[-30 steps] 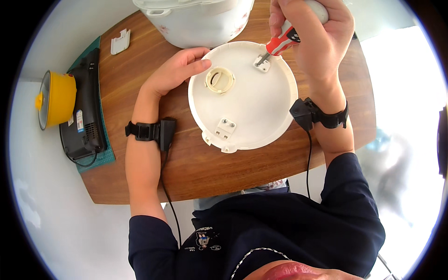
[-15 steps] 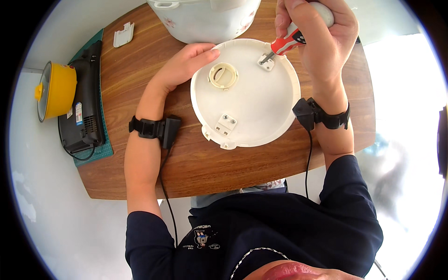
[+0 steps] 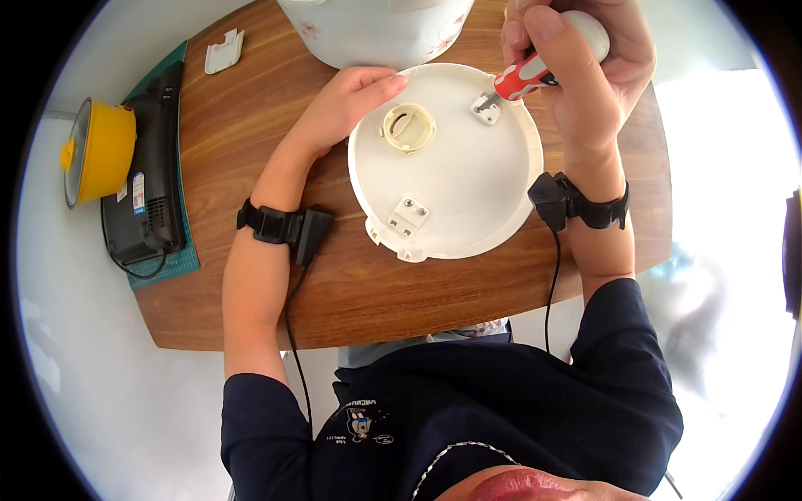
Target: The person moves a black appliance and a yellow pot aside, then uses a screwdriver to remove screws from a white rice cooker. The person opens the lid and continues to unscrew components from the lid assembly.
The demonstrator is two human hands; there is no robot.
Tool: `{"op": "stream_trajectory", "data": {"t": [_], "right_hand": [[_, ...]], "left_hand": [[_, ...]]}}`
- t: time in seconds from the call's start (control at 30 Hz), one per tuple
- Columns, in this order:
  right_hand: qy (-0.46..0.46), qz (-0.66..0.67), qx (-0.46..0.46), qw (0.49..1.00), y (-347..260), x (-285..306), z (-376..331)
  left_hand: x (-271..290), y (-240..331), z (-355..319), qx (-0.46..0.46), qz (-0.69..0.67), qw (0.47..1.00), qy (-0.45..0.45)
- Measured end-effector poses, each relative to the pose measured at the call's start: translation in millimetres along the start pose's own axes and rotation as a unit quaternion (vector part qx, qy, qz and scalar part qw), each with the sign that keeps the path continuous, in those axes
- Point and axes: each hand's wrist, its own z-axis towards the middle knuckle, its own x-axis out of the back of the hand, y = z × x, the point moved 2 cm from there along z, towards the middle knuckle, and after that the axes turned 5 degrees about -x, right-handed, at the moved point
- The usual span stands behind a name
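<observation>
A round white plastic cover (image 3: 468, 192) lies on the wooden table in front of me. It bears a cream ring (image 3: 408, 128) at its upper left and a small screwed-down plate (image 3: 408, 218) at its lower left. With thumb and fingers closed at the upper left rim, my left hand (image 3: 355, 102) holds the cover. My right hand (image 3: 589, 83) is wrapped round a screwdriver (image 3: 522, 77) with a red and white handle. The screwdriver's tip meets a second small white plate (image 3: 487, 109) near the cover's upper right rim; the screw under it is hard to make out.
Beyond the cover stands a white pot-like body with flowers (image 3: 376, 37). A small white plastic piece (image 3: 224, 53) lies at the far left of the table (image 3: 251, 309). Along the left edge are a black appliance (image 3: 150, 192), a green mat (image 3: 185, 260) and a yellow pot (image 3: 111, 150).
The cover has shifted slightly to the right and away from me and turned a little, with my left hand on its rim. My right hand and the screwdriver have moved slightly right.
</observation>
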Motion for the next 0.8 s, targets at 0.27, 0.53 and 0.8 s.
{"op": "stream_trajectory", "data": {"t": [0.27,0.53,0.8], "right_hand": [[0.045,-0.050,0.004,0.998,-2,-2,-5],[0.158,-0.055,-0.022,0.986,-11,-12,-1],[0.135,-0.031,-0.038,0.990,-8,-7,-3]], "left_hand": [[0,1,1,0.003,0.011,1.000,0.002],[1,-1,0,0.005,0.018,1.000,0.008],[1,0,1,0.005,0.022,1.000,0.003]]}}
